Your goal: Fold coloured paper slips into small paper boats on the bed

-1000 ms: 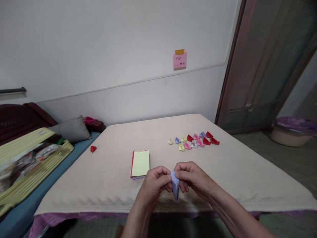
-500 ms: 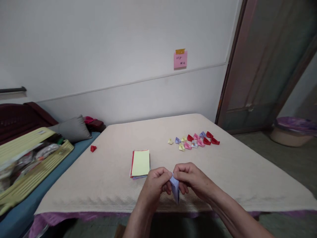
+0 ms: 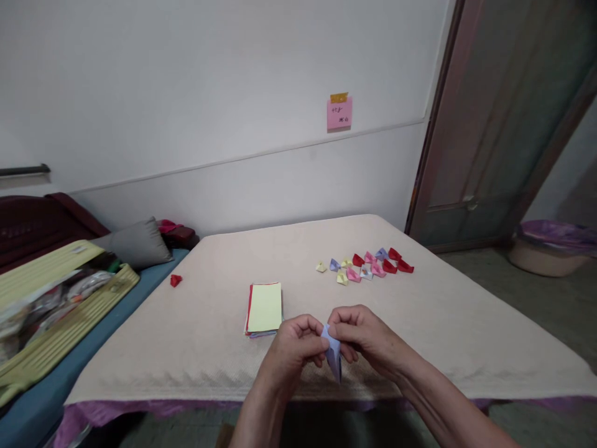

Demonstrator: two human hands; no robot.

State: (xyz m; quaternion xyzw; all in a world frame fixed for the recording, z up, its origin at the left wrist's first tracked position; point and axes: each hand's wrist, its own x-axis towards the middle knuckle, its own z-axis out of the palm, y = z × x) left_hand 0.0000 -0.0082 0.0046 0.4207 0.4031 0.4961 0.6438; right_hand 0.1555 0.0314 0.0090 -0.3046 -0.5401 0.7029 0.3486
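Note:
Over the near edge of the covered table, a piece of folded blue-violet paper hangs between my hands, its narrow end pointing down. My left hand pinches its upper left side, the thumb lying across the front. At the top right corner, the fingers of my right hand are closed on the same paper. Just left of my hands lies a stack of coloured paper sheets with a pale yellow one on top. Beyond them, several small folded paper boats in red, pink, yellow, blue and white stand in rows.
A small red crumpled item sits at the table's left. The cream tablecloth covers the table. An open yellow case with bagged things and a grey pillow are at far left. A lined tub stands on the right floor.
The folded paper has shifted slightly right and its lower tip swung right. My left thumb has slid down onto the paper's front face, showing more of its upper part.

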